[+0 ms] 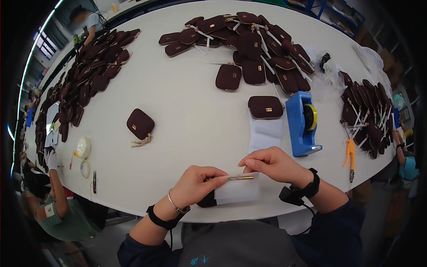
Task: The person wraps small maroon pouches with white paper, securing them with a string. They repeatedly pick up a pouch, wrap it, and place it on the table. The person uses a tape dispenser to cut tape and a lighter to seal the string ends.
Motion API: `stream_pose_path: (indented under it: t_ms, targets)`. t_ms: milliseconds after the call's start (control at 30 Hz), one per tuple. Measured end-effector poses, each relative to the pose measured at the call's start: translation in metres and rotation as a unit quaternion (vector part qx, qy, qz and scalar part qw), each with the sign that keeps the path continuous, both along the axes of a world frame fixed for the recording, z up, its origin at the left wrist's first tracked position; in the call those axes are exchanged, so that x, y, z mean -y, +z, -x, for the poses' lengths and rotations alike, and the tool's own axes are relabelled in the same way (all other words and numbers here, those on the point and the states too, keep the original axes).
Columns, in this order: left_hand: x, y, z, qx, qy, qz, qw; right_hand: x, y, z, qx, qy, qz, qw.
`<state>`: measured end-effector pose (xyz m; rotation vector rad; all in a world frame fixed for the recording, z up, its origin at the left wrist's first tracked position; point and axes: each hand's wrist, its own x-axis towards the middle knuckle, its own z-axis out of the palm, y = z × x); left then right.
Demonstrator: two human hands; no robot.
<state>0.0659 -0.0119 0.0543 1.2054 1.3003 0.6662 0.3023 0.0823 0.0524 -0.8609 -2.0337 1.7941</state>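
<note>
With the left hand (200, 180) pinching the white paper (238, 192) over the maroon pouch (207, 201) at the white table's (191, 129) near edge, and the right hand's (272, 163) fingertips together, their hold unclear, steady paper tension should keep the gold-coloured piece (247, 177) flat.

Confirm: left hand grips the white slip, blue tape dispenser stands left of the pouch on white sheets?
Wrong side: the head view shows the blue tape dispenser right of the pouch on white sheets. The left hand does grip the white slip.
</note>
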Motion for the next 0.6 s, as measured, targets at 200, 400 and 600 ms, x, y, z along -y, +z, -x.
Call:
stream_pose_path:
  t_ms: [200, 400, 600]
  targets:
    - [-0.001, -0.006, 0.005, 0.104, 0.045, 0.065, 0.991, 0.005, -0.009, 0.004, -0.076, 0.041, -0.474, 0.876]
    - [0.004, -0.007, 0.002, 0.06, 0.059, 0.024, 0.996, 0.007, -0.006, 0.007, -0.117, 0.076, -0.47, 0.872]
    - [0.008, -0.001, -0.001, 0.03, 0.054, 0.009, 0.998, 0.016, -0.019, 0.009, -0.141, 0.023, -0.336, 0.931]
